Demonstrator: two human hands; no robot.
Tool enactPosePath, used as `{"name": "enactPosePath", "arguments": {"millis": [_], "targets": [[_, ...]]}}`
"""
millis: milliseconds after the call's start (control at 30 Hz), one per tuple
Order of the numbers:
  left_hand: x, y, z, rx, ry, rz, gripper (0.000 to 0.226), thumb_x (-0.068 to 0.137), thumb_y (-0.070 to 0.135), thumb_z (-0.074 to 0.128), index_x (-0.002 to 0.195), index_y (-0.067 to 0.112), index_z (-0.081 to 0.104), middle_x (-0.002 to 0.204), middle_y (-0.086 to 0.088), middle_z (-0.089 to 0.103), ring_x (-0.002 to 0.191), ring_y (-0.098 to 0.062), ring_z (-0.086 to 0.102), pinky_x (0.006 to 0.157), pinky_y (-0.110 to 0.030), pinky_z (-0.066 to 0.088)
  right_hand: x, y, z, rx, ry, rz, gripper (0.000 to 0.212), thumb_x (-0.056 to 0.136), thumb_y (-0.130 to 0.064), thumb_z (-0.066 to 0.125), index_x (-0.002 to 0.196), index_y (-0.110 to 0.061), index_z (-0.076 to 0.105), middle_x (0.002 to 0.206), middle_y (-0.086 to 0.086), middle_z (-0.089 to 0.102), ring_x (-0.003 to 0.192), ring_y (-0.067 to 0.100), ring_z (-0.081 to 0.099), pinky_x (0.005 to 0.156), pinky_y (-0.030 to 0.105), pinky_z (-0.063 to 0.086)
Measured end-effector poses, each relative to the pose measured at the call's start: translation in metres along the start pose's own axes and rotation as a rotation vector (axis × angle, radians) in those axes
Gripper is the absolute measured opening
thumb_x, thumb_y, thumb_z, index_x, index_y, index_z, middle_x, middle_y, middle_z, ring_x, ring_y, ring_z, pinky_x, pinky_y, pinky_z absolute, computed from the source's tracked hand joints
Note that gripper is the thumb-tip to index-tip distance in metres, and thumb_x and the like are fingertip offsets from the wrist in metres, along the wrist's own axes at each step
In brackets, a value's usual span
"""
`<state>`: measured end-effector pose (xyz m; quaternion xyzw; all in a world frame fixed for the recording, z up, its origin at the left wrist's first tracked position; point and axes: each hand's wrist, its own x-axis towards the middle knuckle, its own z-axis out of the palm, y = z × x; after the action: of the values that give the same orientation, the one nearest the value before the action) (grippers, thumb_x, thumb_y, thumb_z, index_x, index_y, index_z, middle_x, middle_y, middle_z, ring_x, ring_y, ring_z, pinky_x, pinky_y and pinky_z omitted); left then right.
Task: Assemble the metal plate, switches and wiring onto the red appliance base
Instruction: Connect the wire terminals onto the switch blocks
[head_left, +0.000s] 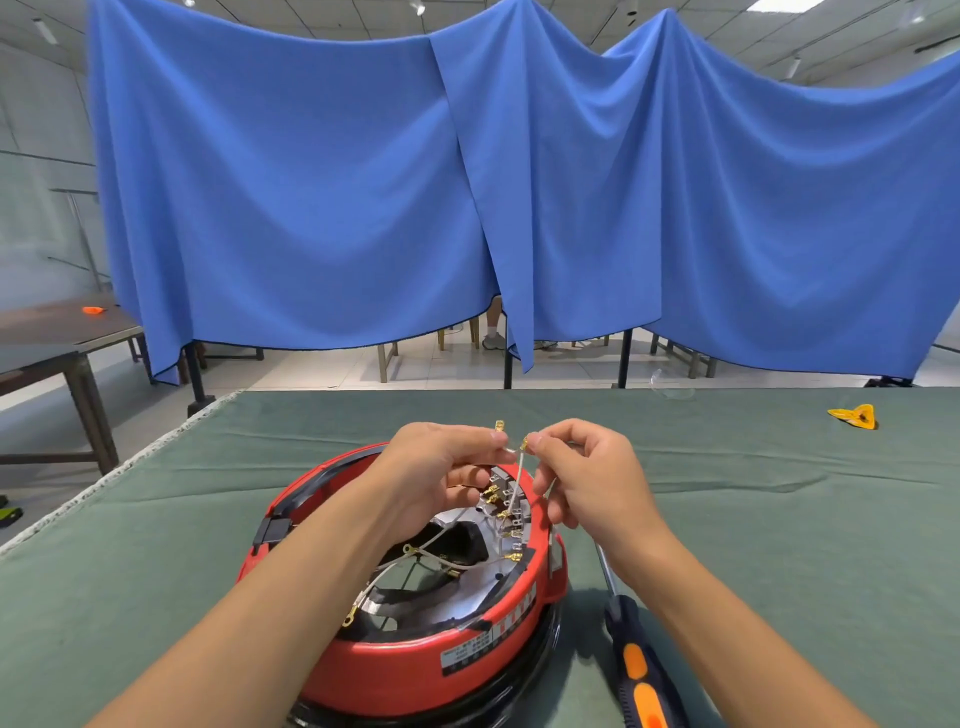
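The round red appliance base (467, 654) lies upside down on the green cloth, right in front of me. A shiny metal plate (467, 592) sits inside it, with a row of switch terminals (511, 519) along its right edge. Several white wires (415, 558) with brass connectors run across the plate. My left hand (441, 467) pinches a wire end with a brass terminal (500, 427) above the base. My right hand (587, 467) pinches a second wire end (524, 445) just beside it. That wire (514, 486) drops down to the terminals.
A screwdriver (631, 649) with a dark blue and orange handle lies right of the base. A yellow object (854, 417) rests at the far right of the green cloth (753, 519). Blue drapes (467, 182) hang behind the table. A dark side table (57, 332) stands at left.
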<state>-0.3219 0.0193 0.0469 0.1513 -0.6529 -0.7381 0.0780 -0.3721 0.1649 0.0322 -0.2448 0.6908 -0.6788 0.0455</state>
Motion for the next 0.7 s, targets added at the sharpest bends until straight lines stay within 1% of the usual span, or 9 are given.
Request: {"name": "enactPosePath", "arguments": {"millis": [100,167,267,333,433,500,600,667,700], "targets": [[0.002,0.0,0.001,0.016,0.001,-0.019,0.011,0.085,0.017,0.069,0.086,0.006,0.069,0.074,-0.006,0.073,0.041,-0.005,0.051,0.039,-0.017,0.044,0.001,0.003,0.0,-0.021,0.014,0.041,0.019,0.091,-0.01,0.057,0.073,-0.006,0.06,0.044,-0.001,0.056,0.031,0.012,0.043,0.033,0.015,0.031],[0.004,0.0,-0.001,0.047,0.032,-0.058,0.009,0.086,0.017,0.067,0.083,0.009,0.069,0.068,-0.002,0.07,0.039,-0.005,0.048,0.037,-0.016,0.039,0.002,0.008,0.003,-0.048,0.035,0.048,0.02,0.091,-0.013,0.058,0.072,-0.007,0.06,0.045,-0.001,0.055,0.033,0.012,0.044,0.036,0.017,0.032],[0.007,-0.003,-0.004,0.145,0.058,-0.144,0.011,0.086,0.012,0.063,0.076,0.009,0.066,0.052,0.003,0.059,0.034,-0.005,0.037,0.034,-0.013,0.027,0.005,0.019,0.002,-0.202,0.171,0.014,0.018,0.087,-0.021,0.061,0.07,-0.015,0.061,0.052,-0.005,0.056,0.048,0.012,0.049,0.052,0.026,0.039],[0.007,-0.006,-0.003,0.241,0.043,-0.179,0.017,0.085,0.008,0.06,0.069,0.008,0.063,0.046,0.003,0.05,0.031,-0.006,0.032,0.033,-0.012,0.02,0.006,0.024,0.0,-0.29,0.226,-0.012,0.013,0.086,-0.021,0.061,0.073,-0.022,0.062,0.062,-0.008,0.06,0.062,0.011,0.055,0.059,0.029,0.043],[0.008,-0.011,-0.002,0.41,0.027,-0.194,0.012,0.085,0.008,0.06,0.074,0.006,0.061,0.045,0.003,0.045,0.031,-0.007,0.029,0.034,-0.011,0.018,0.005,0.032,0.004,-0.373,0.186,-0.015,0.007,0.085,-0.022,0.061,0.081,-0.026,0.063,0.086,-0.008,0.065,0.082,0.011,0.06,0.074,0.033,0.05],[0.009,-0.014,-0.004,0.492,0.042,-0.177,0.008,0.085,0.01,0.061,0.08,0.005,0.063,0.049,0.002,0.045,0.032,-0.008,0.028,0.035,-0.011,0.018,0.004,0.035,0.009,-0.382,0.112,0.006,0.007,0.086,-0.02,0.061,0.088,-0.025,0.066,0.095,-0.006,0.067,0.09,0.012,0.062,0.083,0.036,0.051],[0.012,-0.016,-0.008,0.577,0.052,-0.157,0.01,0.083,0.015,0.065,0.083,0.005,0.067,0.059,-0.002,0.045,0.034,-0.009,0.027,0.036,-0.012,0.018,0.005,0.035,0.013,-0.284,0.03,0.062,0.014,0.087,-0.012,0.061,0.095,-0.019,0.071,0.094,-0.001,0.072,0.093,0.019,0.066,0.088,0.042,0.052],[0.012,-0.014,-0.008,0.602,0.038,-0.167,0.011,0.083,0.016,0.066,0.086,0.005,0.068,0.065,-0.004,0.044,0.038,-0.01,0.026,0.037,-0.014,0.018,0.006,0.034,0.012,-0.259,0.023,0.067,0.016,0.088,-0.01,0.06,0.095,-0.018,0.072,0.092,0.001,0.073,0.091,0.021,0.068,0.087,0.044,0.054],[0.012,-0.013,-0.009,0.605,0.026,-0.178,0.01,0.084,0.016,0.066,0.085,0.006,0.068,0.064,-0.003,0.044,0.039,-0.01,0.025,0.037,-0.015,0.017,0.006,0.034,0.011,-0.258,0.026,0.062,0.016,0.088,-0.01,0.06,0.095,-0.018,0.072,0.092,0.001,0.073,0.09,0.021,0.068,0.086,0.044,0.054]]}}
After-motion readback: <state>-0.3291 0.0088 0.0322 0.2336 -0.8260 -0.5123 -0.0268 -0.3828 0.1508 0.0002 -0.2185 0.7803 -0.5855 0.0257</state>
